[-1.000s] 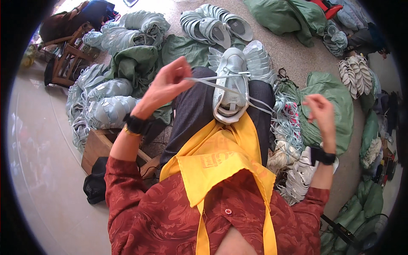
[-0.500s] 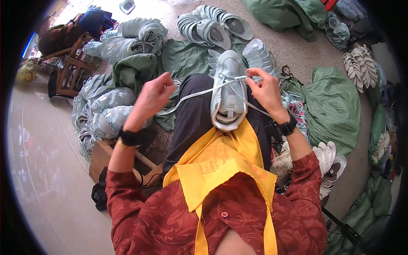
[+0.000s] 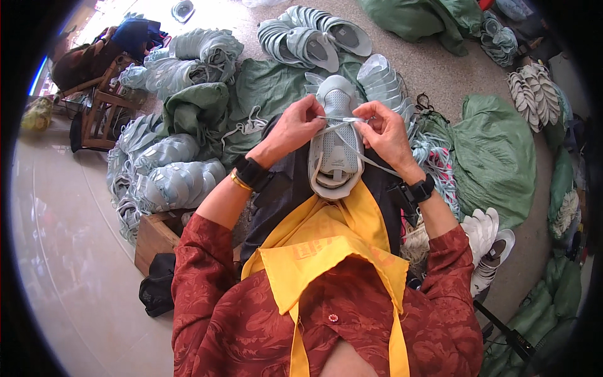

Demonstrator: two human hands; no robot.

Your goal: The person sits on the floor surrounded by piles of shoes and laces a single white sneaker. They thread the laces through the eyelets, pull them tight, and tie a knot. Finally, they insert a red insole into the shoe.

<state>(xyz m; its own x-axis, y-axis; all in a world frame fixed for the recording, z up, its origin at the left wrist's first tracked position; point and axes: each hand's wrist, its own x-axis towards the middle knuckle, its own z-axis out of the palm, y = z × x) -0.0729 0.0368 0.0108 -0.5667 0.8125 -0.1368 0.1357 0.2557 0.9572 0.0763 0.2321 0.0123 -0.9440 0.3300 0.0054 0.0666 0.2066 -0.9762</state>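
A pale grey-blue sneaker upper (image 3: 336,160) rests across my lap, its heel opening toward me and its tongue end away. White shoelace (image 3: 341,119) crosses its front part, with a strand running down to the right. My left hand (image 3: 296,130) pinches the lace on the left side of the shoe. Opposite it, my right hand (image 3: 384,131) pinches the lace on the right side. Between the two hands the lace stretches nearly straight over the upper. A yellow apron (image 3: 352,217) lies under the heel.
Nested stacks of pale shoe uppers (image 3: 179,173) lie at left, with another stack (image 3: 308,44) ahead. Green sacks (image 3: 493,157) sit at right, near white uppers (image 3: 483,239). A wooden box (image 3: 157,242) stands by my left leg, and a wooden chair (image 3: 110,107) stands farther left.
My left hand has come in from the left to the shoe and now pinches the lace close to my right hand. The long strand no longer stretches out leftward.
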